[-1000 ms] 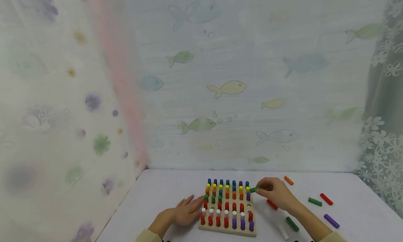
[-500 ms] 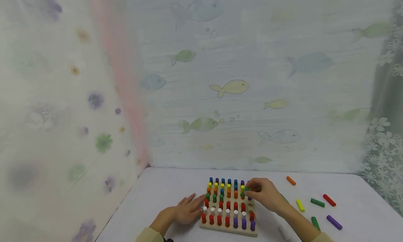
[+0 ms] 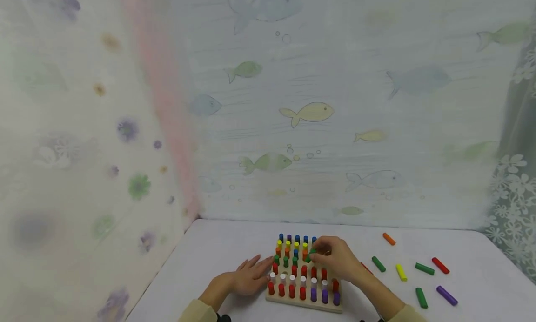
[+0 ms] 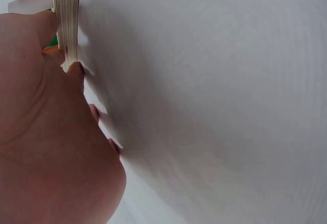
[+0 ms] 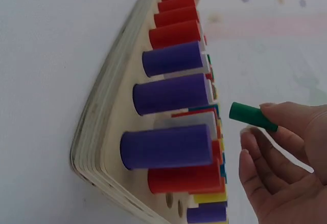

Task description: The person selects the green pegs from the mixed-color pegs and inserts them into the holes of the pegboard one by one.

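A wooden pegboard [image 3: 303, 305] stands on the white table, with rows of coloured pegs upright in its holes. Between thumb and fingers, my right hand [image 3: 338, 260] pinches a green peg [image 5: 250, 115] over the board, near the green row. In the right wrist view, this peg is held tilted, clear of the standing purple pegs [image 5: 171, 95]. My left hand [image 3: 250, 279] lies on the table with its fingers straight, at the board's left side. In the left wrist view, its fingertips touch the board's edge [image 4: 66, 17]. The right hand hides part of the board's back right.
Loose pegs lie on the table right of the board: an orange one [image 3: 389, 238], a yellow one [image 3: 401, 272], a purple one [image 3: 446, 295], a red one [image 3: 440, 265] and several green ones [image 3: 425, 268]. A fish-patterned curtain [image 3: 268, 191] hangs behind the table.
My right hand has moved left from the board's right edge to over its green row, carrying the green peg, which now tilts more upright. The left hand has stayed at the board's side.
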`<state>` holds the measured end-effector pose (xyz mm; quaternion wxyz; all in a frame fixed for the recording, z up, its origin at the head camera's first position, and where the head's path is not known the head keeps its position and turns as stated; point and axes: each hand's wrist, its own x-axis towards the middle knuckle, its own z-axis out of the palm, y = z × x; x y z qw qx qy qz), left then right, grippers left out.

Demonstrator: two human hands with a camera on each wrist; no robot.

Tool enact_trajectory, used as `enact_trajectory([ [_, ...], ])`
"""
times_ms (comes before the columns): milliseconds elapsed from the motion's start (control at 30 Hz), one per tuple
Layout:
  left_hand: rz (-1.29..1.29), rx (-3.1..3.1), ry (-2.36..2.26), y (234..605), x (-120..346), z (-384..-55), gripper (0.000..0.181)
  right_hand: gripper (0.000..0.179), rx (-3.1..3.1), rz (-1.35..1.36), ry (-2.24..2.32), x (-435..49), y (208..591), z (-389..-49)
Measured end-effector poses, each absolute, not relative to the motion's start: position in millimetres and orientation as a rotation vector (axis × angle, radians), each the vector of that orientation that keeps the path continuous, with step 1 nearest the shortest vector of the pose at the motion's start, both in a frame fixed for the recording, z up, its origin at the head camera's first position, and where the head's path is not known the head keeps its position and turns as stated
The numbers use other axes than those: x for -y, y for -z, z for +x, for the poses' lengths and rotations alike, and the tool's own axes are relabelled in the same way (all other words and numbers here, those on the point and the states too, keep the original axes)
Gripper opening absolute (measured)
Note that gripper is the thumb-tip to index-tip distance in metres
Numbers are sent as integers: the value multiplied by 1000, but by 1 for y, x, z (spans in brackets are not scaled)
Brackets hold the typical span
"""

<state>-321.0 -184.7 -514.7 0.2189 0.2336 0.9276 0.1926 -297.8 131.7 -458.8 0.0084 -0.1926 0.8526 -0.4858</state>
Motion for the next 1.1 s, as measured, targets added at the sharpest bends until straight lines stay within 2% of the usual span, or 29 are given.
enact_trajectory([
  [200,644,-2584,-543,512,183,-317,71,18,-2658,-658,1523,-123,467,-298],
  [567,609,-2572,-524,494,177,-308,66,7,-2762,-713,1376,-113,478,-301],
  [900,639,-2571,-530,495,177,-309,67,9,-2814,-685,1295,-112,482,-301],
  [1100,643,-2575,-534,510,182,-317,71,7,-2823,-707,1302,-110,485,-303],
])
